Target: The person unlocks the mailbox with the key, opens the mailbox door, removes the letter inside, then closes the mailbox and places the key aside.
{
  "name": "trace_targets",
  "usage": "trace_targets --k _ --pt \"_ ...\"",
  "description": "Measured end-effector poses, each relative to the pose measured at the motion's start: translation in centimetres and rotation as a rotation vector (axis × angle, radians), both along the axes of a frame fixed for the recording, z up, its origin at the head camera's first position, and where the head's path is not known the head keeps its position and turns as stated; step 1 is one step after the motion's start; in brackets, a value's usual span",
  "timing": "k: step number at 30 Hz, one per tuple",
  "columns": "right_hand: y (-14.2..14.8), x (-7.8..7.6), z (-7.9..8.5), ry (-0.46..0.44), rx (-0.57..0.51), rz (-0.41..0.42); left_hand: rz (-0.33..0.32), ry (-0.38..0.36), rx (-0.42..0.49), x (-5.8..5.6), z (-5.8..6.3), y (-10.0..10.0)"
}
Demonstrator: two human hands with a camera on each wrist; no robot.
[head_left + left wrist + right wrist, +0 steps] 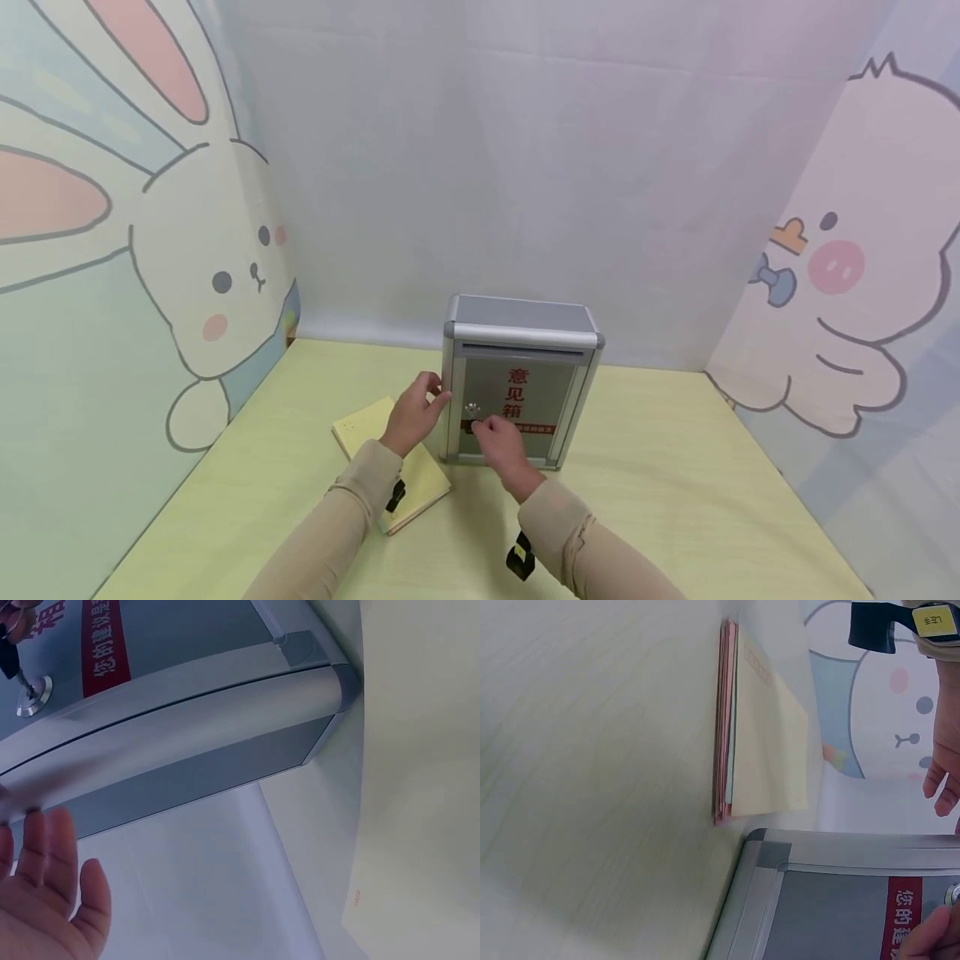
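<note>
A grey metal suggestion box (525, 312) with red lettering stands upright on the table. Its round lock (36, 697) sits near the left edge of the front door, and a black-headed key (9, 658) is in it. My right hand (501, 446) pinches at the key, just below the lock in the head view; part of the grip is hidden. Beside the box's left side is my left hand (415, 412), its fingers loosely bent with the tips right at the frame edge, holding nothing.
A stack of yellow and pink envelopes (769, 742) lies on the table (660, 500) left of the box, partly under my left forearm. Fabric walls with a rabbit (217, 258) and a chick (862, 250) printed on them surround the table.
</note>
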State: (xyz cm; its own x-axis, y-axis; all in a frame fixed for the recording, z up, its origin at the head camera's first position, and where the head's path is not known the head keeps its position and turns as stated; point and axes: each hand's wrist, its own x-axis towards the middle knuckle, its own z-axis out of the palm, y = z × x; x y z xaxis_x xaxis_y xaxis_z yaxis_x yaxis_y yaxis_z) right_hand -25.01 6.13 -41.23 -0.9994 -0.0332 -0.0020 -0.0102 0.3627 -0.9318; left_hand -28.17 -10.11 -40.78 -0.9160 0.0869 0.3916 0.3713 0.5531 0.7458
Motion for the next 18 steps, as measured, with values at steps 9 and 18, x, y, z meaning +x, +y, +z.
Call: trace_targets --k 9,18 --pt "2.6 0.2 -0.3 -0.019 0.188 0.185 0.0 0.001 0.014 -0.2 0.2 0.0" --pt "4.8 0.3 -1.0 -0.112 0.584 0.405 -0.009 -0.011 0.026 -0.2 0.1 0.1"
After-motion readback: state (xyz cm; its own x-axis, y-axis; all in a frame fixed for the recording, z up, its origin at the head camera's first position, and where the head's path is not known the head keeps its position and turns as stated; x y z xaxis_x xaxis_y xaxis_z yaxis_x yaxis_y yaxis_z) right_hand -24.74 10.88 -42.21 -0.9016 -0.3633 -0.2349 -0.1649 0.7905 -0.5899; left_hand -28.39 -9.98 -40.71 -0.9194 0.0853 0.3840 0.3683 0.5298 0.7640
